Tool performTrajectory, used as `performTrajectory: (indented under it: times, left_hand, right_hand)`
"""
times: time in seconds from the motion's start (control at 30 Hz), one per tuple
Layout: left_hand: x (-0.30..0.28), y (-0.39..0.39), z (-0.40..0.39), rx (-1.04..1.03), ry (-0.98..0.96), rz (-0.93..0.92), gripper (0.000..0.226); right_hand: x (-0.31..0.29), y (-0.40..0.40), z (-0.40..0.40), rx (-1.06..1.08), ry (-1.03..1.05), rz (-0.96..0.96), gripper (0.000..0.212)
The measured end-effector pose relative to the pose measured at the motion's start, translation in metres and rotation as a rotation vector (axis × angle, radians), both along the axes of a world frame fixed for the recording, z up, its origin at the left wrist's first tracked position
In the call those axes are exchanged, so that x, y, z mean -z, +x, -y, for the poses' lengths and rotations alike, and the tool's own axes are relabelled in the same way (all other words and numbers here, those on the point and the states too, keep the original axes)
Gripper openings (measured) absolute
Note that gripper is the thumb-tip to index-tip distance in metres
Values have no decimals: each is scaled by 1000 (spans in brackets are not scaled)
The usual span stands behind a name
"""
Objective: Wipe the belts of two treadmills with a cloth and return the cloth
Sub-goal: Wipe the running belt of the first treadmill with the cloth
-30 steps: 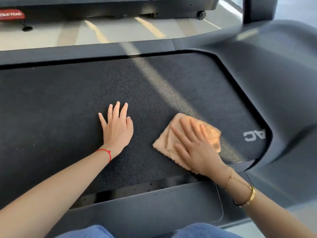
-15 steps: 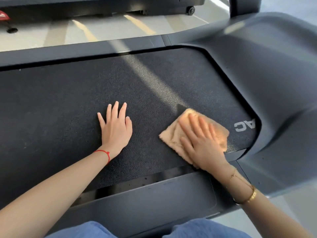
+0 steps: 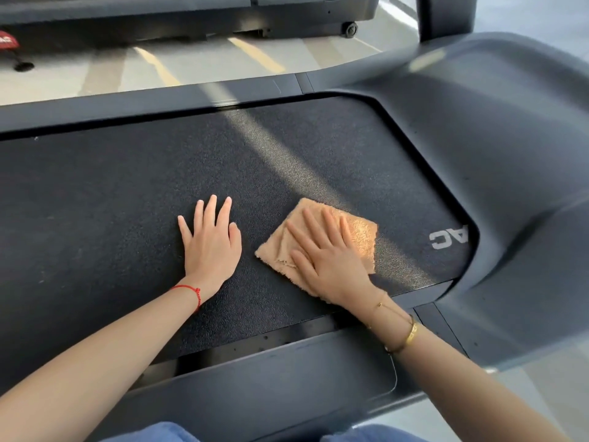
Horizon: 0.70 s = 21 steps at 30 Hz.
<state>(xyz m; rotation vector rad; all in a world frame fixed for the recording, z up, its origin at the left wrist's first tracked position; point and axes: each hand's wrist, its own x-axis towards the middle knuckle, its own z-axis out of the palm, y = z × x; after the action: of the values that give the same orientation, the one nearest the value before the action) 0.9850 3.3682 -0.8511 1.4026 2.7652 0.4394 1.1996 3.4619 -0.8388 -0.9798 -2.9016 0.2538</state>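
Change: since a moment ago the cloth [image 3: 322, 247] and the right hand [image 3: 331, 260] on it sit further left on the belt [image 3: 127, 218], away from the white letters [image 3: 446, 239].
Right hand: flat, fingers spread wide, pressing the cloth down.
Left hand [image 3: 212, 242]: flat and bare on the belt, just left of the cloth, unmoved.
Meaning: wiping looks under way near the right end; the long left stretch likely remains.
Far side: a second treadmill [image 3: 191, 14] waits across the floor.

We press our right hand [image 3: 331, 260] flat on the peach cloth [image 3: 360, 232] on the treadmill belt [image 3: 111, 202]; our left hand [image 3: 212, 242] rests flat beside it.
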Motion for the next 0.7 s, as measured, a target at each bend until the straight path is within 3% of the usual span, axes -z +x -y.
performTrajectory:
  times: [0.1,0.3,0.37,0.43,0.57,0.63,0.7]
  left_hand:
    - [-1,0,0,1,-3,5,55]
    - [-2,2,-1,-8,-33,-2,55]
    - [-3,2,-1,-9,-30,-4,55]
    - [-2,2,-1,-7,-27,-10,55]
    - [-3,2,0,0,-36,-25,55]
    - [-3,1,0,3,-35,-18,55]
    - [-2,0,-1,4,-33,-8,55]
  right_hand:
    - [1,15,-29,2,-31,20,57]
    - [-6,3,-113,465,-83,48,58]
    - [-5,-17,-103,391,-79,59,59]
    - [-3,-29,-75,186,-55,37,59]
    - [-1,-5,-34,-110,-20,20,56]
    - [0,20,-40,-80,-35,36,57]
    - [0,44,-62,82,-22,68,64]
